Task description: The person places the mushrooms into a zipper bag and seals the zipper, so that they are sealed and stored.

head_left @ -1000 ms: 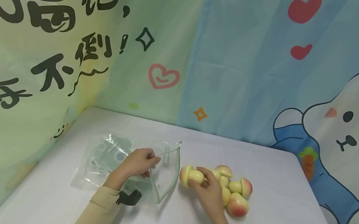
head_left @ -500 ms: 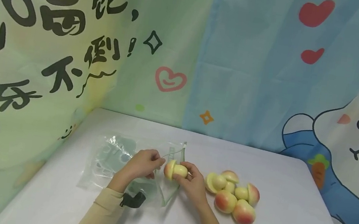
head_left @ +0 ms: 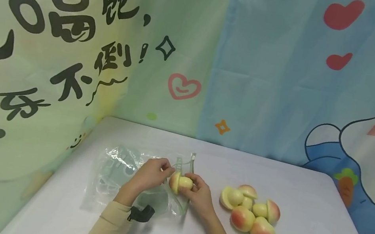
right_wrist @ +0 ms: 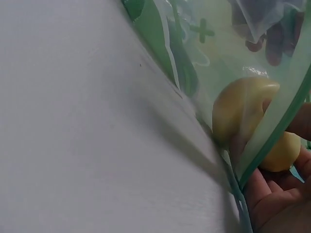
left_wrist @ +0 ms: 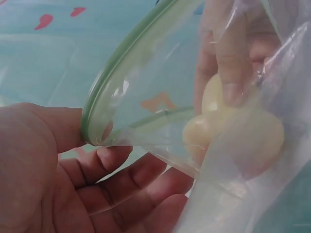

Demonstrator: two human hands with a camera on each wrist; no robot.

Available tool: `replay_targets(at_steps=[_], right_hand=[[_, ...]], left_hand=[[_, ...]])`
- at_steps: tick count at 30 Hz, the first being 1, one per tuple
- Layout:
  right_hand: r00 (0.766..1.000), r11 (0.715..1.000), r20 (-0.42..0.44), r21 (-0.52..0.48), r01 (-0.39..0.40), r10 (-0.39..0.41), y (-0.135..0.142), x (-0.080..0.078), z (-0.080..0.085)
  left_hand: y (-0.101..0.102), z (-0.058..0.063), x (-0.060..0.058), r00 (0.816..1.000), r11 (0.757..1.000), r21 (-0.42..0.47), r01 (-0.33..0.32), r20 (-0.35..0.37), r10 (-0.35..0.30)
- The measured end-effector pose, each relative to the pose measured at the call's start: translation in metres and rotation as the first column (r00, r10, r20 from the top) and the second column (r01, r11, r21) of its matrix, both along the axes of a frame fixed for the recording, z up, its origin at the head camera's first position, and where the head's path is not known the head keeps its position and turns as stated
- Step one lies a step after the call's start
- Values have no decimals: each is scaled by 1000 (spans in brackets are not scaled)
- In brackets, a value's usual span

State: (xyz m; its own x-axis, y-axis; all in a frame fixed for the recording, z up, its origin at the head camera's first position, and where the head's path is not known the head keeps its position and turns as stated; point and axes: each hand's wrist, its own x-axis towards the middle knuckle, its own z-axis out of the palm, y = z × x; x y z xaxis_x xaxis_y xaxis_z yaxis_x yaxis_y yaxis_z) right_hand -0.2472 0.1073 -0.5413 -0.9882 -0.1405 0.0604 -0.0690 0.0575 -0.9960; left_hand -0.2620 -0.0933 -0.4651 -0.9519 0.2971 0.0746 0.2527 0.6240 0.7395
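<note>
A clear zip bag with a green zip edge lies on the table, its mouth facing right. My left hand pinches the rim of the mouth between thumb and fingertips, and the mouth gapes in the left wrist view. A yellow toy mushroom with a red-tinted cap is in my right hand, gripped by the stem, cap pointing left. Through the plastic in the left wrist view, the mushroom shows inside the mouth with the right fingers. The green edge crosses before the mushroom in the right wrist view.
Several more toy mushrooms sit clustered on the white table to the right of my right hand. A printed cloth backdrop stands behind the table's far edge. A small black camera is strapped to each wrist.
My right hand has carried the mushroom left, away from the cluster and into the bag's mouth. My left hand has kept hold of the rim. The head view has shifted slightly.
</note>
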Motion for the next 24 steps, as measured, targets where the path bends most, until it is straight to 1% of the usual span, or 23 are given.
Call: replay_targets(at_steps=[3, 6, 8, 11, 15, 17, 20, 24], right_hand=[[999, 1000, 30, -18, -11, 11, 1, 2, -3], [999, 999, 25, -38, -23, 24, 2, 4, -5], [999, 999, 13, -40, -31, 31, 2, 6, -6], [999, 999, -17, -37, -39, 39, 3, 7, -9], [998, 999, -56, -2, -37, 37, 3, 7, -10], [997, 999, -65, 30, -31, 33, 3, 6, -9], [996, 994, -87, 110, -9, 19, 3, 5, -7], [991, 971, -131, 235, 35, -4, 2, 4, -3]], left_hand=[[3, -2, -1, 1000, 1000, -9, 15, -14, -15], [5, -3, -1, 999, 1000, -13, 24, -31, -24], [5, -3, 0, 999, 1000, -18, 19, -38, -20], [4, -5, 1, 1000, 1000, -21, 4, -30, -5], [2, -4, 1, 1000, 1000, -21, -9, -15, 9], [1, -4, 1, 1000, 1000, -28, -14, -12, 14], [1, -2, 0, 1000, 999, -38, -25, 0, 25], [2, -2, -1, 1000, 999, -38, -27, 15, 28]])
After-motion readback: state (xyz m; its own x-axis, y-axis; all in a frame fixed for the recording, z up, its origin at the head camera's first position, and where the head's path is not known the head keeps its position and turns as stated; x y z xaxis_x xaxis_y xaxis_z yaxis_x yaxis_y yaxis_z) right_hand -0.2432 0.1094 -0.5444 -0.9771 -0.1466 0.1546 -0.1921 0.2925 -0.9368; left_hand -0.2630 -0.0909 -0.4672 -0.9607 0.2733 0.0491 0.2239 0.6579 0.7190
